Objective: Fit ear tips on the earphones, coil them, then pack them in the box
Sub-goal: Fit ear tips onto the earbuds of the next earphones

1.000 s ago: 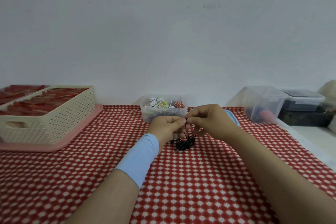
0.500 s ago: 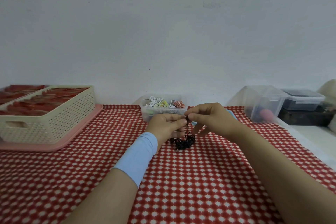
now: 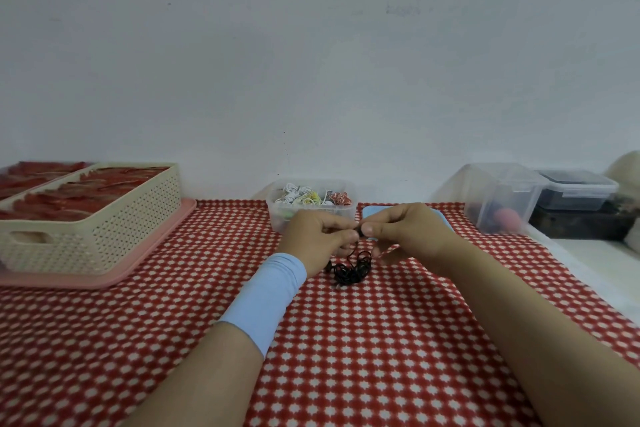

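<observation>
A pair of black earphones (image 3: 350,270) lies in a loose tangle on the red checked cloth, with one strand rising to my hands. My left hand (image 3: 318,236) and my right hand (image 3: 405,230) meet fingertip to fingertip just above the tangle. Both pinch a small black earbud end between thumb and forefinger. Any ear tip is too small to make out. A clear tub (image 3: 280,215) holding several coiled white, yellow and red earphones stands right behind my hands.
A cream perforated basket (image 3: 97,239) with red packs sits on a pink tray (image 3: 152,253) at the left. A blue lid (image 3: 374,210) lies behind my right hand. Clear plastic boxes (image 3: 498,198) stand at the back right, near the cloth's right edge.
Both hands stay together above the tangle. The fingertips have shifted slightly around the earbud end, and the black cord pile has barely moved.
</observation>
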The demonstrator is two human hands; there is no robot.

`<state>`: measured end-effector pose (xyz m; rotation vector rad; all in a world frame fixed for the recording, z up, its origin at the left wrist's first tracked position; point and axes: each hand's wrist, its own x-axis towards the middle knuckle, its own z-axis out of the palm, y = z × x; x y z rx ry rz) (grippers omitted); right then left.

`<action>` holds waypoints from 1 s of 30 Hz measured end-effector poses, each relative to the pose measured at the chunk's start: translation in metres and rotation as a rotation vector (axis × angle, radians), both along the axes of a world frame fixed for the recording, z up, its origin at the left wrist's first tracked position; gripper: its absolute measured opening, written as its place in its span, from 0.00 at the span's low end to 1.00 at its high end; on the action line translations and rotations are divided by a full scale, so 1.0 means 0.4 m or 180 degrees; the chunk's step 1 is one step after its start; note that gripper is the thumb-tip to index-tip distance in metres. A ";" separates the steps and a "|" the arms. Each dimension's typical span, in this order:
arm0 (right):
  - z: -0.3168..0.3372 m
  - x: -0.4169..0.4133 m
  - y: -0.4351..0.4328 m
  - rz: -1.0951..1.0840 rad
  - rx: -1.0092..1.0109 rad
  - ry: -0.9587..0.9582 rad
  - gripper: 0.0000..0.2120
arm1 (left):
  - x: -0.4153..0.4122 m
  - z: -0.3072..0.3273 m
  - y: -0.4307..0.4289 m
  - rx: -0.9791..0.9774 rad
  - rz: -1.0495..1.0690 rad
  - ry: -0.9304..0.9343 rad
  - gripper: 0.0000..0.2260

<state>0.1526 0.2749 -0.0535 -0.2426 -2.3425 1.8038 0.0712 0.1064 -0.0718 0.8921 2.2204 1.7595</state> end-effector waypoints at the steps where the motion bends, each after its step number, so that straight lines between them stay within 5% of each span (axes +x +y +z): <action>1: -0.001 -0.002 -0.004 -0.0024 0.0046 0.0030 0.03 | -0.001 -0.001 -0.001 0.0001 0.0006 0.0022 0.09; 17: -0.002 -0.006 0.004 0.0105 0.0298 0.0176 0.04 | 0.000 -0.008 0.008 0.0097 0.0097 -0.0188 0.05; 30: 0.024 0.006 0.015 0.0325 0.0503 0.0205 0.09 | -0.001 -0.006 0.012 0.0418 -0.0247 -0.1042 0.06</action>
